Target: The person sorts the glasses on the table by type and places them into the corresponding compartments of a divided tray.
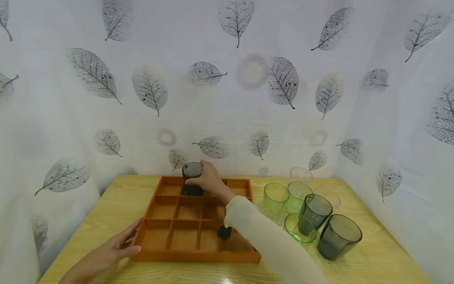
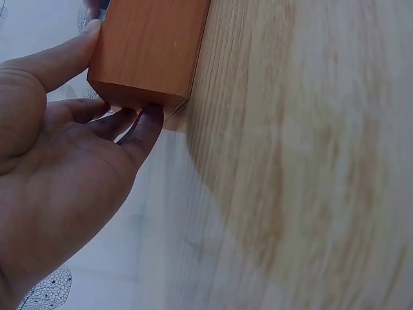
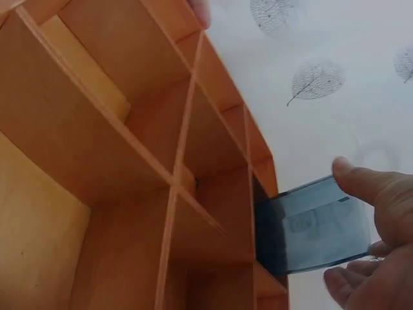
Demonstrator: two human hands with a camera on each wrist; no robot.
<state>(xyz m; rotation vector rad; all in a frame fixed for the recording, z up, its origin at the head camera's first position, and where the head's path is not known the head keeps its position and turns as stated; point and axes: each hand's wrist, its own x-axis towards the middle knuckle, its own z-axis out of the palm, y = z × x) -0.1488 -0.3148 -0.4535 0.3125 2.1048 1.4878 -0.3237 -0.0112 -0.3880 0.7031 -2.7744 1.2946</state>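
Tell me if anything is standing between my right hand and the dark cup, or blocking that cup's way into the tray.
Nothing visible blocks either: your right hand directly grips the dark cup, whose lower part is inside the back row of the wooden tray.

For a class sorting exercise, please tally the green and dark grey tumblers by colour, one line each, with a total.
Green tumblers: 3
Dark grey tumblers: 3 (2 on the table, 1 in the right hand)
Total: 6
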